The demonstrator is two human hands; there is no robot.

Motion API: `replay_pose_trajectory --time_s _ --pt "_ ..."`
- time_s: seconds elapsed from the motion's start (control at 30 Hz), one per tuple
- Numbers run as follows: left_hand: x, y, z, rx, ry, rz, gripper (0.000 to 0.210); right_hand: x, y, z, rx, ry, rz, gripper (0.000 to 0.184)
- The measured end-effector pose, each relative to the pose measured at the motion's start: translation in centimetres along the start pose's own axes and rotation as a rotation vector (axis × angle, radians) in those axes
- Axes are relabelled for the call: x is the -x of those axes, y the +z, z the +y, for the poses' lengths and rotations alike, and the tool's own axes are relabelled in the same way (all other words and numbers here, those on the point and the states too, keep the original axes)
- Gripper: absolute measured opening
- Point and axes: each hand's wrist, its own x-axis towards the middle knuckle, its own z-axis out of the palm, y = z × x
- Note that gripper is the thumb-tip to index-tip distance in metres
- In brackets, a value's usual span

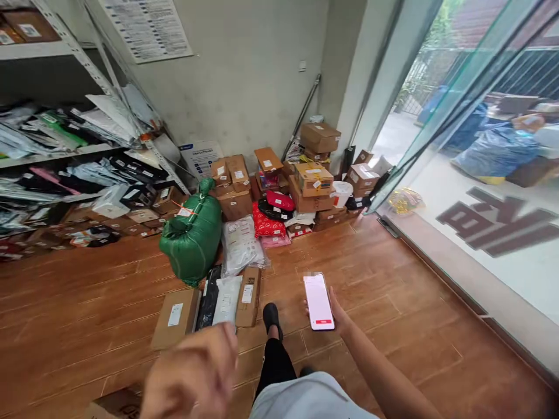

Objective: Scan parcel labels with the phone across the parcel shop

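Note:
My right hand [337, 308] is wrapped around a smartphone [319, 304] with a bright, mostly white screen and a red bar near its bottom. It holds the phone out over the wooden floor, screen facing up. Close to the camera, my left hand [192, 372] is raised and smeared by motion. Its fingers look bent, but whether they hold anything cannot be made out. Below and beyond it on the floor lie a cardboard box [174, 314] with a white label, a black parcel [208, 299], a white parcel [226, 298] and a narrow brown box [248, 297].
A stuffed green sack [192, 233] and a clear-wrapped white parcel [242, 244] stand farther out. Stacked cartons [312, 180] line the wall. Shelves [56, 154] full of packages are at left; a glass door [471, 174] is at right. Part of another carton [116, 404] shows at the bottom.

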Motion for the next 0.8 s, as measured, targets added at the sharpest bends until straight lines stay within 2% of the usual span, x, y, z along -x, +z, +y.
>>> replay_pose_trajectory --time_s 0.07,0.1,0.13,0.2,0.27,0.37,0.47,0.6,0.7,0.8 --pt "-6.9 -1.8 -2.9 0.08 -0.032 -0.123 0.047 -4.2 0.7 -0.9 -0.003 0.008 0.049 0.078" --pt "-10.3 -2.7 -4.9 0.09 -0.121 -0.159 0.044 -6.2 1.4 -1.6 -0.004 -0.001 0.079 0.075" --pt "-13.4 -3.7 -7.3 0.1 -0.249 -0.147 0.047 -8.2 2.2 -2.3 -0.007 -0.014 0.109 0.073" --pt "-18.9 -5.6 -12.4 0.109 -0.535 -0.057 0.067 -11.9 4.3 -4.0 -0.022 -0.041 0.153 0.069" --pt "-23.5 -7.3 -17.3 0.075 -0.674 0.05 0.08 -15.3 6.5 -6.1 -0.048 -0.058 0.172 0.068" --pt "-30.3 -8.9 -21.9 0.288 -0.82 0.0 0.077 -19.9 9.1 -9.6 -0.079 -0.084 0.189 0.069" --pt "-37.9 -9.0 -23.5 0.468 -0.852 -0.006 0.072 -24.1 10.4 -13.1 -0.081 -0.11 0.272 0.067" --pt "-48.7 -7.6 -24.4 0.529 -0.853 0.064 0.06 -29.3 10.7 -18.3 -0.071 -0.068 0.38 0.069" --pt "-56.0 -6.6 -25.4 0.606 -0.881 0.132 0.049 -33.5 10.5 -23.2 -0.096 -0.039 0.349 0.064" --pt "-62.3 -5.8 -26.3 0.689 -0.957 0.259 0.035 -38.2 10.5 -29.1 -0.132 -0.058 0.32 0.051"
